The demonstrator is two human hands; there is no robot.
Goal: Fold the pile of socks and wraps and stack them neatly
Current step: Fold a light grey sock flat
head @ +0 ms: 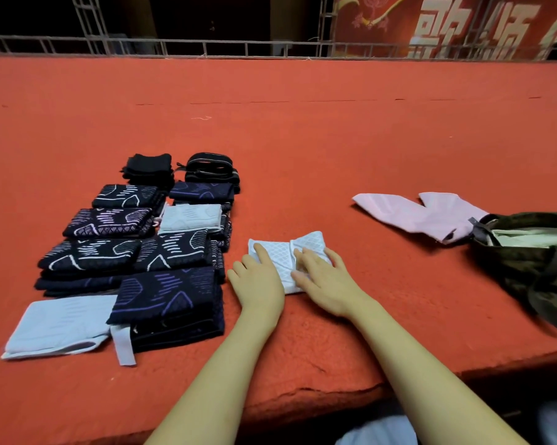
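A white quilted wrap (309,244) lies folded on the red carpet just ahead of me. My left hand (259,277) rests flat on its left part with straight fingers. My right hand (323,276) presses on its right part, fingers spread over the fold. To the left stand several stacks of folded dark patterned wraps (171,297) and pale ones (59,326). A pink wrap (421,215) lies unfolded to the right.
A camouflage bag (534,252) sits open at the right edge, touching the pink wrap. The carpeted platform's front edge (335,396) runs just under my forearms. A metal railing (206,46) and a red banner stand at the far back.
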